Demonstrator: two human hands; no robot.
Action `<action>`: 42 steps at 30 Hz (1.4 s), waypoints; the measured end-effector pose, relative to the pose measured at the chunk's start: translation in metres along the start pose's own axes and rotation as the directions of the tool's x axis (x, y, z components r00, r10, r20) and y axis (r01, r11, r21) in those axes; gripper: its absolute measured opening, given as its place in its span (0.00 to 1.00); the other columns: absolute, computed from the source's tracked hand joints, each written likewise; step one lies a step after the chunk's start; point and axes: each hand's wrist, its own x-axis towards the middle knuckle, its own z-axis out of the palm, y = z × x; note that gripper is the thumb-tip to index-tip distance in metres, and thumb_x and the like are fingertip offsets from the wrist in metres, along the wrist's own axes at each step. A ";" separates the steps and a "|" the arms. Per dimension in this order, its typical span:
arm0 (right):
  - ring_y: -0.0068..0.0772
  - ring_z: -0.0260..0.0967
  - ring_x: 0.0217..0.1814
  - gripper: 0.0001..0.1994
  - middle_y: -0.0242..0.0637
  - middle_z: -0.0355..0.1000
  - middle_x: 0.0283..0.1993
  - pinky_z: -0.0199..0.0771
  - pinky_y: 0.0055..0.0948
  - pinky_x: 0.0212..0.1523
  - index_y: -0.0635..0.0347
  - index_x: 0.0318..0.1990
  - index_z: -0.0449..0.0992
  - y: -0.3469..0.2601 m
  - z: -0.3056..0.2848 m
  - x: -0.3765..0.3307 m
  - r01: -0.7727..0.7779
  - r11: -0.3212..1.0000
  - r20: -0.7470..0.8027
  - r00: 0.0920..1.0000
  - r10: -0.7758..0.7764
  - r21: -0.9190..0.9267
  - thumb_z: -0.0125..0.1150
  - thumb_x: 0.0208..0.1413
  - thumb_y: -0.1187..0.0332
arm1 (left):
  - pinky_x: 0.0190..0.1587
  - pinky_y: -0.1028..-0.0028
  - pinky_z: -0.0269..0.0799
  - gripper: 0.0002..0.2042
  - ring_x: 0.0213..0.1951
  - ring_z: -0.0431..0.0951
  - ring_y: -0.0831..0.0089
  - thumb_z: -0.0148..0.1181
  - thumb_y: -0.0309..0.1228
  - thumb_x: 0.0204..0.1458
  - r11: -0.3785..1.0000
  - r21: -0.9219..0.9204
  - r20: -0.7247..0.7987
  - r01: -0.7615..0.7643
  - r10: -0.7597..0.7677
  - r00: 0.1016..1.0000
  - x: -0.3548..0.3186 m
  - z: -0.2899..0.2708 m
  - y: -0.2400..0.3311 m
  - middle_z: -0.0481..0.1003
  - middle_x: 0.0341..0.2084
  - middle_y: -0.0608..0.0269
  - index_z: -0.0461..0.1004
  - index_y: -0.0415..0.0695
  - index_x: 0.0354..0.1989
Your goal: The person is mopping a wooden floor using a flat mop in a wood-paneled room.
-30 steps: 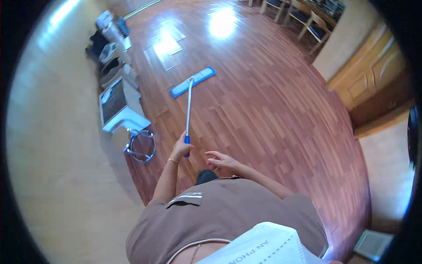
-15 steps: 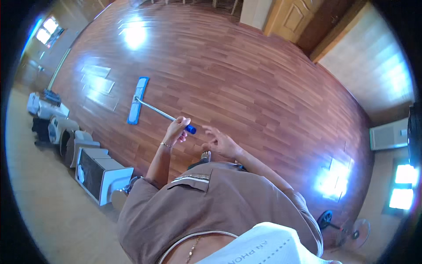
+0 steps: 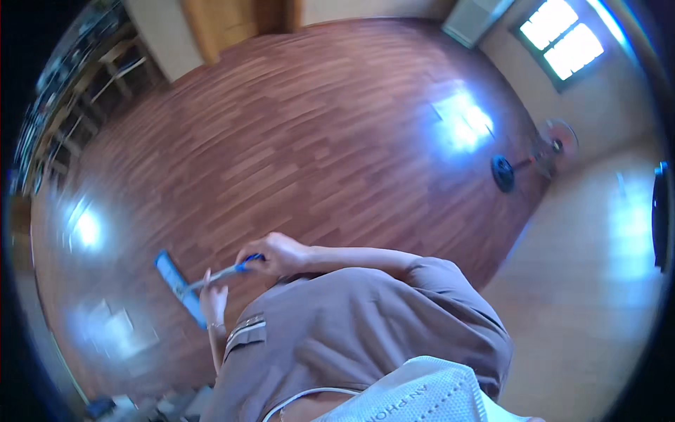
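Note:
A flat mop with a blue head and a pale metal pole lies out to my left, its head on the wooden floor. My right hand is closed round the blue grip at the upper end of the pole. Lower along the pole, nearer the mop head, my left hand is closed on it, with one finger sticking up. Motion blur softens the fingers of both hands.
A standing fan stands by the right wall, under a bright window. Wooden chairs line the far left, beside a wooden door. A white box-shaped appliance is at the back. Blurred items sit at lower left.
The view has swung to the right. My right hand, earlier open and apart, now holds the blue grip. My left hand has shifted from the grip down the pole.

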 end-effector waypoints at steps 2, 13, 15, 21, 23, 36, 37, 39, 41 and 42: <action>0.45 0.75 0.32 0.09 0.42 0.77 0.32 0.74 0.35 0.33 0.55 0.41 0.78 -0.004 -0.001 -0.005 0.024 0.999 0.051 0.998 -0.025 0.027 0.61 0.52 0.70 | 0.41 0.55 0.71 0.26 0.36 0.76 0.48 0.66 0.36 0.43 0.999 0.047 -0.183 -0.021 0.030 0.983 -0.008 0.037 -0.038 0.76 0.41 0.49 0.71 0.47 0.54; 0.43 0.76 0.37 0.06 0.42 0.76 0.35 0.74 0.34 0.35 0.59 0.37 0.79 -0.073 -0.105 -0.136 0.007 0.952 -0.319 0.941 -0.109 -0.305 0.60 0.53 0.73 | 0.41 0.60 0.69 0.10 0.33 0.76 0.58 0.64 0.38 0.45 0.928 -0.274 -0.003 -0.252 0.262 0.965 0.061 0.037 0.141 0.76 0.27 0.58 0.74 0.49 0.32; 0.43 0.76 0.35 0.05 0.40 0.77 0.34 0.75 0.34 0.34 0.57 0.36 0.79 -0.089 -0.125 -0.164 -0.099 0.944 -0.431 0.901 -0.049 -0.316 0.60 0.52 0.70 | 0.38 0.57 0.69 0.07 0.33 0.76 0.54 0.61 0.34 0.44 0.857 -0.301 -0.011 -0.419 0.436 0.900 0.083 0.030 0.193 0.75 0.27 0.55 0.74 0.46 0.30; 0.43 0.78 0.37 0.09 0.46 0.78 0.36 0.76 0.32 0.38 0.63 0.38 0.79 -0.167 -0.143 -0.242 -0.265 0.902 -0.616 0.788 -0.002 -0.342 0.64 0.46 0.77 | 0.39 0.58 0.68 0.07 0.34 0.75 0.56 0.64 0.32 0.39 0.705 -0.310 -0.068 -0.638 0.653 0.754 0.111 0.046 0.309 0.75 0.26 0.58 0.72 0.48 0.27; 0.44 0.78 0.38 0.11 0.47 0.78 0.37 0.76 0.32 0.39 0.64 0.38 0.79 -0.174 -0.124 -0.265 -0.255 0.877 -0.621 0.781 -0.061 -0.406 0.62 0.44 0.80 | 0.39 0.63 0.69 0.10 0.33 0.76 0.61 0.66 0.30 0.37 0.695 -0.371 0.050 -0.616 0.678 0.734 0.109 0.057 0.323 0.76 0.25 0.64 0.73 0.49 0.29; 0.42 0.78 0.34 0.12 0.52 0.78 0.32 0.77 0.32 0.35 0.66 0.35 0.78 -0.242 0.110 -0.292 -0.485 0.631 -0.784 0.497 -0.372 -0.606 0.64 0.50 0.65 | 0.47 0.59 0.71 0.10 0.44 0.75 0.57 0.60 0.30 0.42 0.372 -0.526 0.248 -0.765 0.927 0.280 0.035 0.026 0.340 0.76 0.33 0.57 0.77 0.50 0.36; 0.42 0.77 0.32 0.13 0.52 0.78 0.31 0.76 0.31 0.34 0.66 0.35 0.78 -0.237 0.118 -0.286 -0.492 0.602 -0.771 0.494 -0.401 -0.629 0.64 0.51 0.63 | 0.46 0.59 0.72 0.11 0.45 0.75 0.58 0.61 0.30 0.41 0.323 -0.526 0.244 -0.786 0.943 0.224 0.038 0.036 0.335 0.77 0.33 0.58 0.78 0.50 0.36; 0.39 0.76 0.29 0.15 0.52 0.78 0.30 0.72 0.33 0.31 0.66 0.33 0.78 -0.208 0.125 -0.283 -0.484 0.513 -0.704 0.531 -0.471 -0.708 0.61 0.53 0.60 | 0.46 0.60 0.72 0.11 0.44 0.75 0.58 0.61 0.31 0.41 0.263 -0.499 0.234 -0.826 0.958 0.164 0.050 0.063 0.331 0.77 0.32 0.60 0.78 0.50 0.36; 0.43 0.74 0.27 0.20 0.53 0.75 0.24 0.69 0.34 0.27 0.69 0.30 0.77 -0.183 0.133 -0.281 -0.521 0.414 -0.659 0.490 -0.570 -0.746 0.57 0.57 0.56 | 0.46 0.62 0.73 0.11 0.43 0.75 0.61 0.61 0.36 0.40 0.206 -0.466 0.266 -0.860 0.960 0.086 0.053 0.091 0.335 0.77 0.30 0.62 0.78 0.53 0.34; 0.42 0.73 0.26 0.20 0.51 0.74 0.23 0.67 0.34 0.26 0.68 0.29 0.76 -0.172 0.134 -0.283 -0.526 0.417 -0.658 0.444 -0.607 -0.741 0.57 0.58 0.55 | 0.45 0.63 0.74 0.10 0.42 0.75 0.62 0.62 0.37 0.40 0.176 -0.474 0.261 -0.863 0.964 0.052 0.053 0.103 0.342 0.77 0.30 0.63 0.79 0.54 0.33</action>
